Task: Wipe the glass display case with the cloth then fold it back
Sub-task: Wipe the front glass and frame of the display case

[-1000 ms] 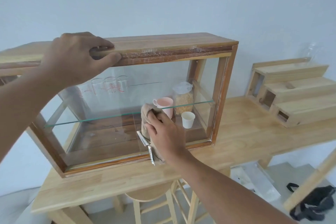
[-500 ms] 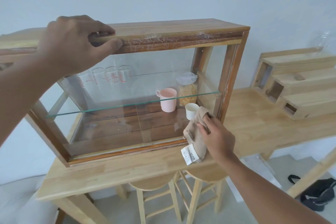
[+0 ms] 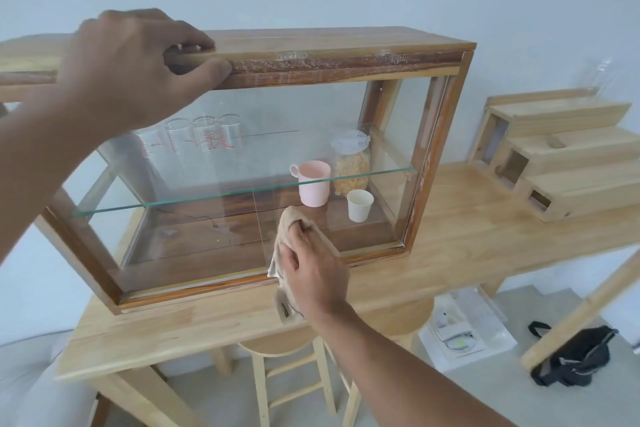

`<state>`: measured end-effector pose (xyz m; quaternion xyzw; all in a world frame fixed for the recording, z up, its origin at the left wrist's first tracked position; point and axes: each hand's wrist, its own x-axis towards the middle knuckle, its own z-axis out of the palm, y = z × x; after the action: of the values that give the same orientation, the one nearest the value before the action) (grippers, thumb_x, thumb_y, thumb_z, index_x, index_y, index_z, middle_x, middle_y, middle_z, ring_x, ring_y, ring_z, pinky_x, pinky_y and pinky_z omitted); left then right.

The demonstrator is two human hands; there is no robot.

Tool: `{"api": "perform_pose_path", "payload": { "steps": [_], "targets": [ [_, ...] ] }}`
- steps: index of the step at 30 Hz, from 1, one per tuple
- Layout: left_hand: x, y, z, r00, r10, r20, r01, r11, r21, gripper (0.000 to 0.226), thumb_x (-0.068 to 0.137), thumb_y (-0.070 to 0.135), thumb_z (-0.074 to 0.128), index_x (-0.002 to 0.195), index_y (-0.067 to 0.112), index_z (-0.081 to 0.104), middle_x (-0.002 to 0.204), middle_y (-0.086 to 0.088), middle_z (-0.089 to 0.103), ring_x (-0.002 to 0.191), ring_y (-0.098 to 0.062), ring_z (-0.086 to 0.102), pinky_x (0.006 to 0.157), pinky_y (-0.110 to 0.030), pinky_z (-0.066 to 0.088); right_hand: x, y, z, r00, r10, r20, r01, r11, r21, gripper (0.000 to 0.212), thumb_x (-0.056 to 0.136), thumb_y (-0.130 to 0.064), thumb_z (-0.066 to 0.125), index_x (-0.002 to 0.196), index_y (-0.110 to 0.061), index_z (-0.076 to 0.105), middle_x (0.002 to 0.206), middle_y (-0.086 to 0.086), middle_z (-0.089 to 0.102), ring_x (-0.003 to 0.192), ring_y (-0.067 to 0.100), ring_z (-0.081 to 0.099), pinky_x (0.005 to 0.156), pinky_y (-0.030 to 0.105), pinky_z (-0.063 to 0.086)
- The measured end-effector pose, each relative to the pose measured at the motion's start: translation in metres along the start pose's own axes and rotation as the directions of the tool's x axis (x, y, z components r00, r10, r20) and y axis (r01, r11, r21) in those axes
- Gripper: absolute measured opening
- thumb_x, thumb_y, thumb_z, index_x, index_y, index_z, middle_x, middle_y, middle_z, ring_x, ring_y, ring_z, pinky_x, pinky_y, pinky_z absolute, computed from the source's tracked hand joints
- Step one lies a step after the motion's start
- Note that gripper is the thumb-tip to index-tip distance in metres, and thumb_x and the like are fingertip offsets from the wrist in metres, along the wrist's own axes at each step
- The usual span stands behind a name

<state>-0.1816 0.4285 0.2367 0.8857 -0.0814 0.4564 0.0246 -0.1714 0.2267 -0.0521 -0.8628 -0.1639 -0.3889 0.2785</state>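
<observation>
A wooden-framed glass display case (image 3: 346,69) stands on a light wooden table (image 3: 467,229). My left hand (image 3: 138,66) grips the front edge of its wooden top at the left. My right hand (image 3: 311,267) presses a beige cloth (image 3: 285,222) flat against the lower middle of the front glass. The cloth's tagged end hangs below my palm, over the case's bottom rail. Inside are a pink mug (image 3: 313,182), a white paper cup (image 3: 360,204), a jar of cereal (image 3: 351,163) and several glass cups (image 3: 204,133) on a glass shelf.
A stepped wooden riser (image 3: 568,152) sits on the table to the right of the case. Wooden stools (image 3: 287,357) stand under the table. A black bag (image 3: 578,357) and a clear packet (image 3: 464,329) lie on the floor at the right.
My right hand with the cloth swept right to the case's lower right corner, then back left to the lower middle of the glass. My left hand kept its grip on the top.
</observation>
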Motion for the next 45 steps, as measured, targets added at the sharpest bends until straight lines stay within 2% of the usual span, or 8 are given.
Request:
{"api": "perform_pose_path", "payload": {
  "steps": [8, 11, 14, 18, 25, 34, 39, 45],
  "targets": [
    [0.000, -0.002, 0.000, 1.000, 0.020, 0.006, -0.020, 1.000, 0.021, 0.053, 0.089, 0.072, 0.048, 0.114, 0.033, 0.073, 0.111, 0.000, 0.073, 0.101, -0.034, 0.066, 0.081, -0.045, 0.051, -0.011, 0.049, -0.012, 0.985, -0.091, 0.145, 0.112, 0.984, -0.140, 0.023, 0.093, -0.033, 0.058, 0.113, -0.023, 0.058, 0.099, -0.002, 0.077, 0.041, 0.024, 0.059, 0.039, 0.021, 0.029],
    [0.001, -0.004, 0.001, 1.000, 0.019, 0.004, -0.019, 0.999, 0.029, 0.055, 0.088, 0.073, 0.046, 0.114, 0.033, 0.073, 0.111, 0.001, 0.072, 0.101, -0.035, 0.066, 0.079, -0.043, 0.049, -0.020, 0.098, -0.035, 0.966, 0.147, 0.214, -0.098, 0.970, -0.224, 0.031, 0.093, -0.028, 0.070, 0.114, -0.023, 0.050, 0.100, 0.005, 0.074, 0.054, 0.032, 0.066, 0.042, 0.030, 0.042],
    [0.003, -0.005, 0.004, 0.999, 0.048, -0.007, -0.047, 0.998, 0.042, 0.057, 0.088, 0.073, 0.044, 0.114, 0.031, 0.073, 0.109, -0.001, 0.071, 0.097, -0.036, 0.065, 0.075, -0.041, 0.048, -0.022, 0.144, -0.063, 0.881, 0.407, 0.240, -0.321, 0.888, -0.329, 0.026, 0.103, -0.029, 0.057, 0.126, -0.017, 0.052, 0.106, 0.011, 0.067, 0.074, 0.037, 0.066, 0.055, 0.034, 0.040],
    [0.003, -0.006, 0.008, 0.996, 0.081, -0.028, -0.079, 0.995, 0.063, 0.057, 0.090, 0.069, 0.041, 0.112, 0.028, 0.073, 0.105, -0.005, 0.070, 0.091, -0.039, 0.064, 0.068, -0.036, 0.041, -0.017, 0.147, -0.065, 0.855, 0.449, 0.260, -0.313, 0.846, -0.433, 0.032, 0.104, -0.029, 0.055, 0.132, -0.014, 0.053, 0.114, 0.010, 0.065, 0.089, 0.039, 0.067, 0.058, 0.036, 0.038],
    [0.003, -0.009, 0.009, 0.996, 0.092, -0.014, -0.091, 0.994, 0.067, 0.059, 0.089, 0.069, 0.038, 0.112, 0.026, 0.072, 0.105, -0.008, 0.068, 0.091, -0.040, 0.063, 0.068, -0.036, 0.039, -0.012, 0.082, -0.032, 0.787, 0.557, 0.265, -0.441, 0.809, -0.389, 0.019, 0.103, -0.027, 0.052, 0.111, -0.010, 0.051, 0.109, 0.012, 0.069, 0.094, 0.037, 0.068, 0.062, 0.037, 0.037],
    [0.004, -0.011, 0.012, 0.988, 0.141, -0.056, -0.138, 0.989, 0.045, 0.059, 0.091, 0.068, 0.040, 0.112, 0.024, 0.073, 0.102, -0.010, 0.069, 0.087, -0.041, 0.063, 0.066, -0.036, 0.038, -0.021, 0.035, -0.021, 0.812, 0.549, 0.201, -0.493, 0.827, -0.270, 0.021, 0.101, -0.029, 0.059, 0.107, -0.010, 0.053, 0.104, 0.011, 0.070, 0.092, 0.038, 0.068, 0.059, 0.036, 0.034],
    [0.001, -0.013, 0.013, 0.987, 0.144, -0.075, -0.140, 0.989, 0.055, 0.057, 0.092, 0.066, 0.043, 0.111, 0.023, 0.073, 0.101, -0.010, 0.070, 0.087, -0.043, 0.064, 0.066, -0.037, 0.039, 0.050, 0.031, -0.052, 0.956, 0.291, -0.037, -0.291, 0.931, -0.221, 0.025, 0.096, -0.027, 0.067, 0.109, -0.007, 0.061, 0.098, 0.008, 0.070, 0.078, 0.036, 0.068, 0.052, 0.031, 0.035],
    [0.000, -0.010, 0.009, 0.986, 0.147, -0.073, -0.144, 0.988, 0.051, 0.054, 0.093, 0.064, 0.047, 0.112, 0.022, 0.074, 0.102, -0.010, 0.071, 0.088, -0.043, 0.065, 0.067, -0.041, 0.044, 0.066, 0.065, -0.063, 0.980, 0.121, -0.159, -0.156, 0.961, -0.230, 0.030, 0.096, -0.025, 0.069, 0.120, -0.008, 0.068, 0.096, 0.005, 0.072, 0.066, 0.032, 0.068, 0.044, 0.030, 0.043]
  ]
}}
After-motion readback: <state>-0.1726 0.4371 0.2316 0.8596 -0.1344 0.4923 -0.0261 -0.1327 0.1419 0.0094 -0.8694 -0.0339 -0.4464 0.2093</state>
